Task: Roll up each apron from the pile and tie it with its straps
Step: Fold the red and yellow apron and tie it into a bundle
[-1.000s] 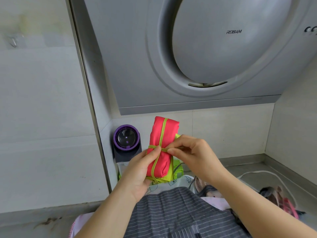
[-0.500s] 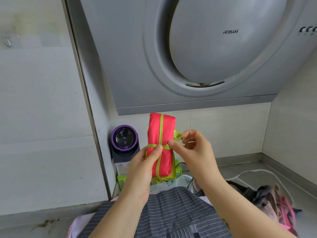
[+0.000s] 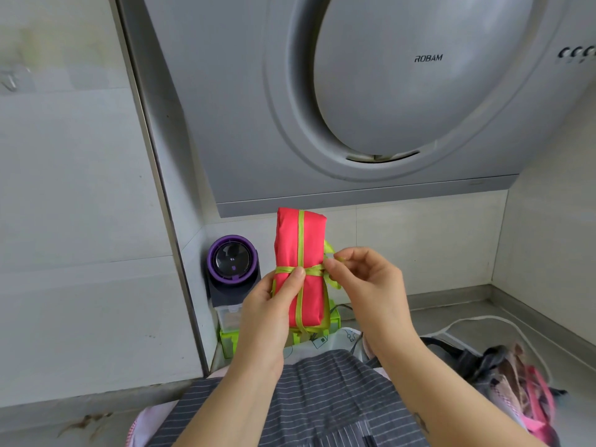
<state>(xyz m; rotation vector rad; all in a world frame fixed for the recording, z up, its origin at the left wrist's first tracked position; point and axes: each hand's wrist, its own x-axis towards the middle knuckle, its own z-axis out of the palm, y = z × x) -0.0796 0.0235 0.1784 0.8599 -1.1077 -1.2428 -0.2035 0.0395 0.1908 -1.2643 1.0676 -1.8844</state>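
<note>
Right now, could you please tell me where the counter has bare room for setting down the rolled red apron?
Bare grey counter lies in the back right corner, between the looping white cable and the wall. The middle is crowded: grey striped apron, dark and pink fabric tangle, purple-lidded appliance.

The left hand (image 3: 271, 304) grips an upright red rolled apron (image 3: 298, 269) while the right hand (image 3: 364, 282) pinches its green strap (image 3: 329, 258).

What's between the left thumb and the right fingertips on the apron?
A short run of green strap across the red apron, pinned by the left hand and pinched by the right hand. The head view shows it.
</note>
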